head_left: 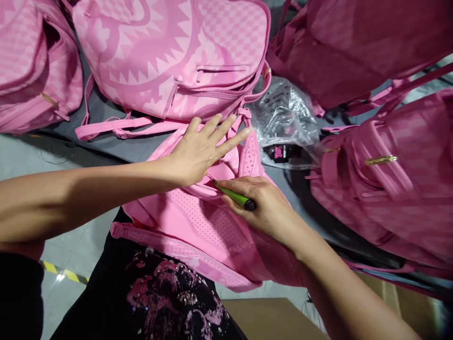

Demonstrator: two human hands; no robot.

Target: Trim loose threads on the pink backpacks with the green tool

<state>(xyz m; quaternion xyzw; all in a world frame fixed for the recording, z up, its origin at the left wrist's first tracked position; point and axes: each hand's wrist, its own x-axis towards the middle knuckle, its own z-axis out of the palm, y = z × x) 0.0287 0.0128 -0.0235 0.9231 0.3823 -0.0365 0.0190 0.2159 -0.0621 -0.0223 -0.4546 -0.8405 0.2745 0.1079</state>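
A pink backpack (198, 217) lies before me with its dotted back padding facing up, partly over my lap and the table edge. Across its upper part my left hand (201, 148) rests flat, fingers spread, holding nothing. My right hand (265, 203) is closed round a slim green pen-like tool (235, 194) with a black end. The tool's dark narrow tip meets the pink fabric just below my left palm; its exact kind is unclear. A perforated shoulder strap (250, 151) stands up right of my left fingers.
A pink backpack with a toothed pattern (170, 52) lies just beyond. More pink bags stand at the left (35, 71), far right (361, 42) and near right (399, 174). Between them is a clear plastic bag (288, 118) with a black tag. A cardboard piece (272, 318) is below.
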